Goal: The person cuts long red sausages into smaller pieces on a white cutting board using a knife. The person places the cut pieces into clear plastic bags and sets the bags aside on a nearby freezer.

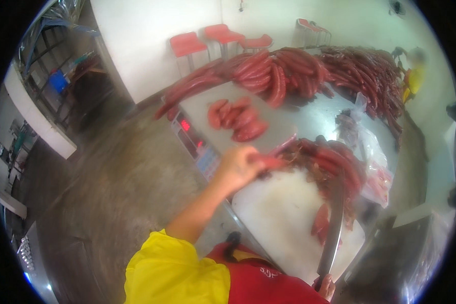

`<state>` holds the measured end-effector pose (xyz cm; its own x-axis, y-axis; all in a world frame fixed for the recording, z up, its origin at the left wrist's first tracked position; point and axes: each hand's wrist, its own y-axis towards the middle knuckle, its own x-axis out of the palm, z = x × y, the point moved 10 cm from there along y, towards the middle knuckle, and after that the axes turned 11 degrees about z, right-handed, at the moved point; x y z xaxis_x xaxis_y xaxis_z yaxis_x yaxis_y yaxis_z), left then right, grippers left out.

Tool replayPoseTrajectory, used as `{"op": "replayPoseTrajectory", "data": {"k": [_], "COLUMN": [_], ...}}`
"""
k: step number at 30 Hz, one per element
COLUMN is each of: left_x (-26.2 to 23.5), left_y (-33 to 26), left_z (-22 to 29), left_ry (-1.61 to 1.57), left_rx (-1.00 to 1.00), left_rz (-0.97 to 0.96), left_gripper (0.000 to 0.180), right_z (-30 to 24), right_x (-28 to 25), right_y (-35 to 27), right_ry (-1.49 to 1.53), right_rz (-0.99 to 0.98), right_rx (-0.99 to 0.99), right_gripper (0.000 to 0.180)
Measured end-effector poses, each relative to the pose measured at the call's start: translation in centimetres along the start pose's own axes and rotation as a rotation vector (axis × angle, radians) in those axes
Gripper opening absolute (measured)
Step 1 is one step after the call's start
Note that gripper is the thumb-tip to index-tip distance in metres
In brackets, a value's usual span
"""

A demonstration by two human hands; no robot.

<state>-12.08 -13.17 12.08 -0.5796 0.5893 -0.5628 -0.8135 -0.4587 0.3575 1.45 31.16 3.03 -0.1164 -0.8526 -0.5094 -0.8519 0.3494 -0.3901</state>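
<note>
In my left hand [237,168] is a short red sausage piece [269,162], fingers closed round it, over the far left edge of the white cutting board [273,207]. Down at the lower edge, my right hand [327,288] grips the handle of a long knife [332,238], mostly hidden. Its broad blade points away from me over the board's right side. Left of the blade lies a cut sausage piece [320,223]. Beyond the board, whole sausages [334,157] are heaped with brown scraps. Several sausage pieces [248,124] rest on the plate of a digital scale [190,134].
Long sausages [268,73] cover the table's far side, with a darker pile [365,76] at the right. A clear plastic bag [372,164] sits on the right edge. Red stools [187,44] stand by the wall. A person in yellow [415,81] is at the far right.
</note>
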Motion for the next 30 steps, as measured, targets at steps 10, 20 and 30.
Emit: {"op": "replayPoseTrajectory", "data": {"k": [10,20,30], "left_x": [8.9,19.2,15.8], "left_y": [-7.6,-12.7,-12.5], "left_z": [5.7,9.9,9.6], "left_ry": [-0.214,-0.631,-0.360], "left_rx": [0.252,0.116,0.337], "left_rz": [-0.271,-0.617,-0.163], "left_gripper": [0.025,0.028,0.028], "right_z": [-0.2,3.9,-3.5], "right_x": [-0.2,-5.5,-8.3], "right_y": [0.1,2.1,10.7], "right_ry": [-0.039,-0.066,-0.534], "right_rz": [-0.009,0.129,0.257], "right_rx": [-0.171,-0.109,-0.434], "right_gripper": [0.051,0.037,0.049]}}
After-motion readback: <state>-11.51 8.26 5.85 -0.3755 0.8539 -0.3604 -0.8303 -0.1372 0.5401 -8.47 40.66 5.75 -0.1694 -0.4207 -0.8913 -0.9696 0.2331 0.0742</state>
